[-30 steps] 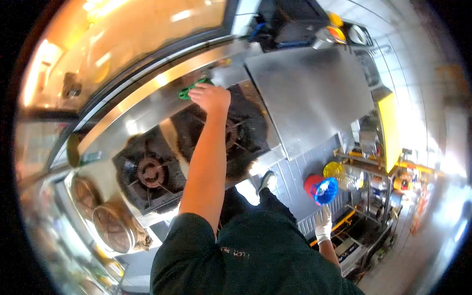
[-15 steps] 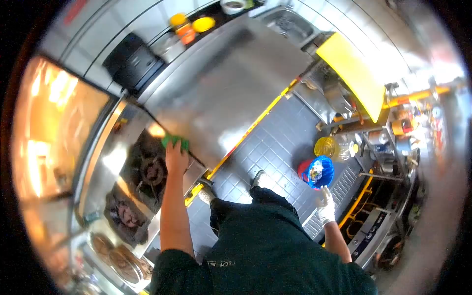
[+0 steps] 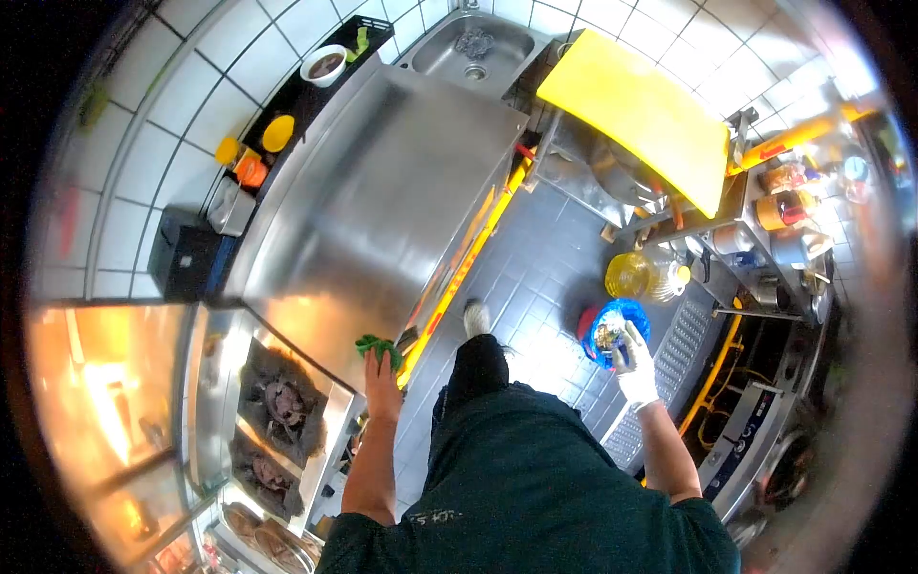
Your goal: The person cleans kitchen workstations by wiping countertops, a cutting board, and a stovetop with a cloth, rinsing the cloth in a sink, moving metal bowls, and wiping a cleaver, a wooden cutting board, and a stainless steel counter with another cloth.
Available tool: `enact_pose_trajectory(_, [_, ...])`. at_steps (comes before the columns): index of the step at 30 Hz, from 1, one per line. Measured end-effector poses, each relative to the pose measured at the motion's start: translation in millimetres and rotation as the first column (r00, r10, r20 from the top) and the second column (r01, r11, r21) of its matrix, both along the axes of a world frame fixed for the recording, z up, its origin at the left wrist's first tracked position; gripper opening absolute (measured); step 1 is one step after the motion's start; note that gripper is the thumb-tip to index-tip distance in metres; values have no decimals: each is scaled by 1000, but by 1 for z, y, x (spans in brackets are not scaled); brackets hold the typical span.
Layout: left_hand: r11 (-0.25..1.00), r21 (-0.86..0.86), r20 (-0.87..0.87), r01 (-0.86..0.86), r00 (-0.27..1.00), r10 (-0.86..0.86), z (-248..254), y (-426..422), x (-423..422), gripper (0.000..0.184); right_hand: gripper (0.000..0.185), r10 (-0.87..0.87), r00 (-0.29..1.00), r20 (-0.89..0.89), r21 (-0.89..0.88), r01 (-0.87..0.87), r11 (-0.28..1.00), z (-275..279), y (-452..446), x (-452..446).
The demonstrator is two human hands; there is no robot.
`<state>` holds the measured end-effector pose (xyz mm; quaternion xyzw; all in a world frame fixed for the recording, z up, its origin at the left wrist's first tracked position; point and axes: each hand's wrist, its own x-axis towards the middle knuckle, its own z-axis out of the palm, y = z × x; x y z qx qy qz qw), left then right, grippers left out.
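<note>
My left hand is bare and holds a green cloth at the near corner of the steel worktop, beside the stove. A white glove covers my right hand, which hangs over the floor close to the bin with a blue liner. Its fingers are extended and apart, with nothing between them. Crumpled waste shows inside the bin.
A sink lies beyond the worktop, and a yellow board stands over a steel unit to its right. Yellow bottles are on the floor near a shelf rack. A white bowl sits behind the worktop.
The view has turned toward the worktop and sink. My left hand has moved with the cloth from the stove's back edge to the worktop corner. My right hand is now closer to the bin.
</note>
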<state>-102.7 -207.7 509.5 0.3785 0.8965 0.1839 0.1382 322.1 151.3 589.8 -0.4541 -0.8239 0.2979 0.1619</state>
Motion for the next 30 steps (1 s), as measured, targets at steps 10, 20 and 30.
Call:
enact_pose_trajectory(10, [906,159,-198,392,912,-360,-15,324,-59,44,55,26,998,63,-46,-24,999,30,123,-100])
enact_pose_trajectory(20, [806,331,-257,491,869,-423,-24,612,-102,35,54,-74,997,38,30,73,997,75,207,-175])
enact_pose_trajectory(30, [743,465,-141,481,869,-474,-16,674,-159,36,65,243,964,106,212,-260,942,101,372,-322])
